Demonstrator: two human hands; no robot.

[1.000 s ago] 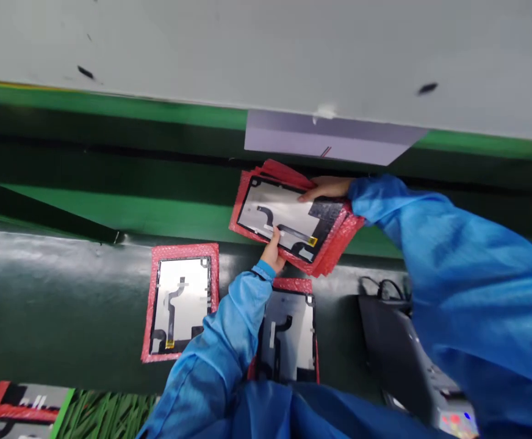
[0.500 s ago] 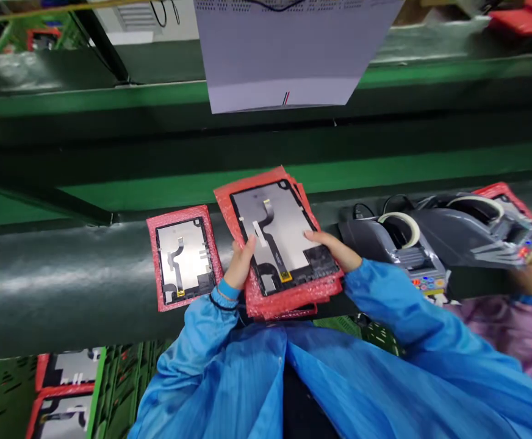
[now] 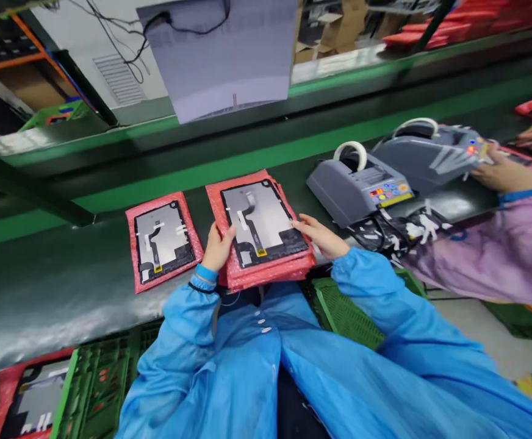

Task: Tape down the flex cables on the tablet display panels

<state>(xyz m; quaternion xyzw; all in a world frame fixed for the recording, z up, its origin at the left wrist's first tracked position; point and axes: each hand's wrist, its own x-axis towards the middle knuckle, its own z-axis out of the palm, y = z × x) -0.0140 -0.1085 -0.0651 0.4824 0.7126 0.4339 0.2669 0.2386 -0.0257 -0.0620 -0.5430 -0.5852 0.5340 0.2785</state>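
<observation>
A tablet screen panel (image 3: 271,210), back side up with a dark flex cable and a yellow-edged connector, lies on a stack of red bubble-wrap bags (image 3: 273,271) at the bench's front edge. My left hand (image 3: 219,245) grips the left side of the panel and the bags, thumb along the panel's edge. At the opposite side my right hand (image 3: 323,236) holds the panel's right edge, fingertips at its rim. Both palms are partly hidden. To the left, a second screen panel (image 3: 168,238) rests on its own red bubble-wrap bag (image 3: 134,256).
Two grey tape dispensers (image 3: 346,189) with tape rolls stand to the right, tape scraps (image 3: 424,225) before them. A co-worker's hand (image 3: 508,174) in a pink sleeve touches the farther one. Green crates (image 3: 101,378) sit below the bench (image 3: 32,268). A large pale panel (image 3: 229,67) hangs ahead.
The view has swung right, showing more of the dispensers and the co-worker. The stack sits lower, near the bench edge. My right fingers have drawn back towards the panel's right edge.
</observation>
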